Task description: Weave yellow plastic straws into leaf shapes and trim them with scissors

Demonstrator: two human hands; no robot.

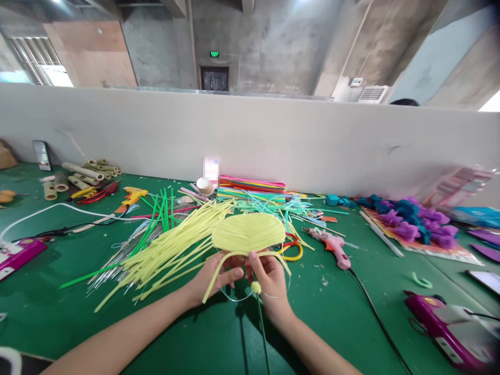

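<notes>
Right hand [272, 281]: fingers pinch the yellow strip [238, 253] at the yellow leaf's [249, 233] lower edge. Left hand [223, 276]: fingers curl beneath; grip unclear. Leaf, above the worktop [332, 323], appears light, soft, easily bent; support its base.

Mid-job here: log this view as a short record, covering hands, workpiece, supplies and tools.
Left hand: below the yellow panel, grip partly hidden
Right hand: thumb at the panel's lower edge
Workpiece: ribbed yellow panel; curved yellow strip across its lower edge
Near right hand: yellow ball
Supplies: yellow stems, left
Tools: pink glue gun, right; yellow glue gun, far left
</notes>
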